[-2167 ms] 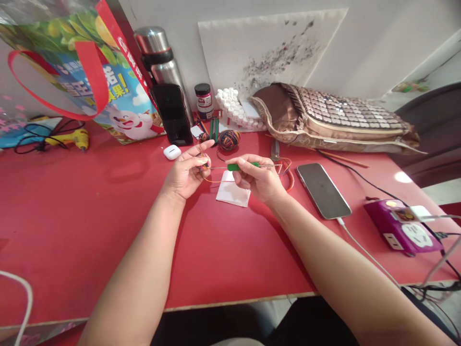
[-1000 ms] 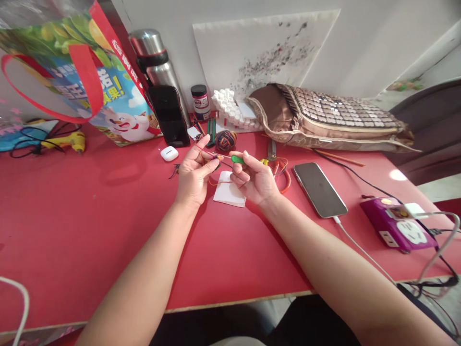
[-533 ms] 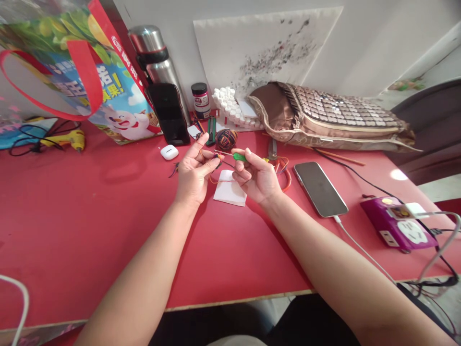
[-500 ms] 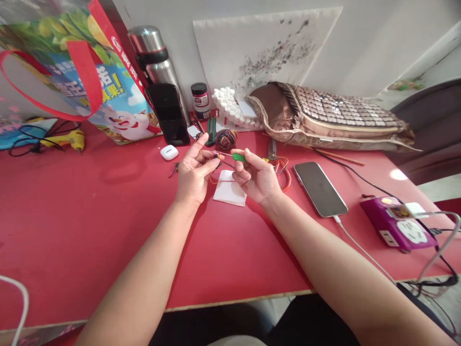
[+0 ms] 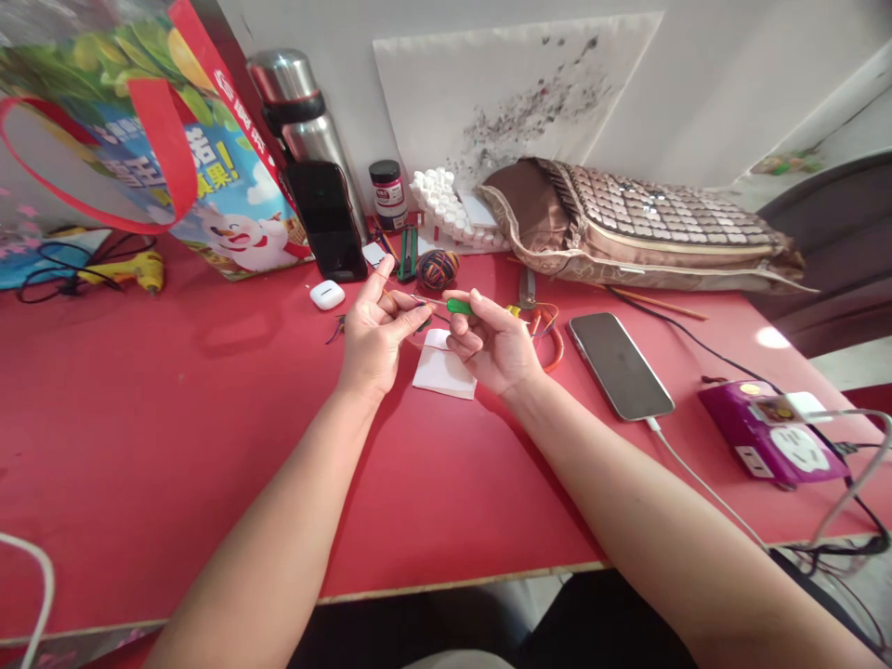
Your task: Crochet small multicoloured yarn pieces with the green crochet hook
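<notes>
My right hand (image 5: 491, 346) pinches a thin needle tool by its green handle (image 5: 459, 306), its metal tip pointing left. My left hand (image 5: 377, 336) is closed on a small piece of multicoloured thread work (image 5: 420, 319) between thumb and fingers, its index finger raised. Both hands hover just above a white paper square (image 5: 441, 367) on the red table (image 5: 209, 446). A ball of multicoloured yarn (image 5: 437, 268) lies just behind them.
A phone (image 5: 620, 363) on a cable lies right of my hands, with a purple power strip (image 5: 777, 444) farther right. Behind stand a dark phone (image 5: 326, 221), steel flask (image 5: 299, 111), jar (image 5: 386, 191), earbud case (image 5: 327, 295), printed bag (image 5: 139, 139) and brown pouch (image 5: 627, 228). Orange-handled pliers (image 5: 544, 330) lie nearby.
The green-handled tool has swung from level to pointing into the left hand's thread work, and both hands have drawn closer together. Over the last half second little has moved.
</notes>
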Available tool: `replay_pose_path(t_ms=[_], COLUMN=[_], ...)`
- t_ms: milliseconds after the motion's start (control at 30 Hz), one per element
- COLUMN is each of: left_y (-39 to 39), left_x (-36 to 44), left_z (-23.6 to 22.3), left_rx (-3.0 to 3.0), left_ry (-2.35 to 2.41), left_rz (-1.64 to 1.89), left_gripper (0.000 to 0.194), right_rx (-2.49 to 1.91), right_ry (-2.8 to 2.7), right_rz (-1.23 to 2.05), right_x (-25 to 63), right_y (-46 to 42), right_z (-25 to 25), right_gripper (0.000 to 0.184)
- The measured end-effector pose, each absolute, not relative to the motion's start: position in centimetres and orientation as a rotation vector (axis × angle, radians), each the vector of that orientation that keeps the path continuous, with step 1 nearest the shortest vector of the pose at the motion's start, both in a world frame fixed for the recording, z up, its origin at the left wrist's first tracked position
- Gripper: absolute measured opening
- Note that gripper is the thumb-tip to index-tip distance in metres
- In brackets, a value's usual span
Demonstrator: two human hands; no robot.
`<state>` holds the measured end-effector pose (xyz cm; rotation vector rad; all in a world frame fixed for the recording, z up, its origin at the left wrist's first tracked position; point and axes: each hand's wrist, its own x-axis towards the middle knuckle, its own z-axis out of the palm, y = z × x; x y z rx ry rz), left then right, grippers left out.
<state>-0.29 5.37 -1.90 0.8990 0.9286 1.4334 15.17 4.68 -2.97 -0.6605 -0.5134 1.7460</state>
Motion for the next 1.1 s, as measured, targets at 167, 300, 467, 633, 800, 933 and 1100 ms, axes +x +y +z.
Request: replay_pose_path(t_ms=[167,300,467,633,800,933,1100], left_y=[5.3,5.3,5.2,5.1,5.1,5.3,6.0], left_x=[-0.2,-0.2,0.0,0.4,0.8,0.7,-0.1], left_z=[-1.8,-1.8,-2.0,-2.5,-3.1,-3.9,-4.5], left_rx=[0.942,0.945,0.905,0.854,0.94,0.983,0.92], left_ry=[0.985,0.995,0.935,0.864,0.869,0.875,0.836], left_rz=[1.451,1.455,1.417,1.384,1.391,1.396,1.416], left_gripper=[0.105,0.119,0.124,0.127,0.13,0.125,0.1], right_rx=[-0.68,-0.675,-0.711,-0.742,-0.788,-0.729,-0.714], right_ry=[-0.559,-0.616,-0.713,-0.728,-0.772,-0.774,-0.72], right_rz=[1.746,1.719,1.626,1.598,1.53,1.597,1.628], right_x=[15.2,15.2,14.9,14.7,15.1,15.2,15.0], right_y=[4.6,4.6,4.3,4.2,5.3,6.3,7.0], right_z=[-3.1,-3.3,-3.5,-3.8,-4.5,-4.9,-5.1], right_gripper=[0.02,0.018,0.02,0.029,0.028,0.034,0.035])
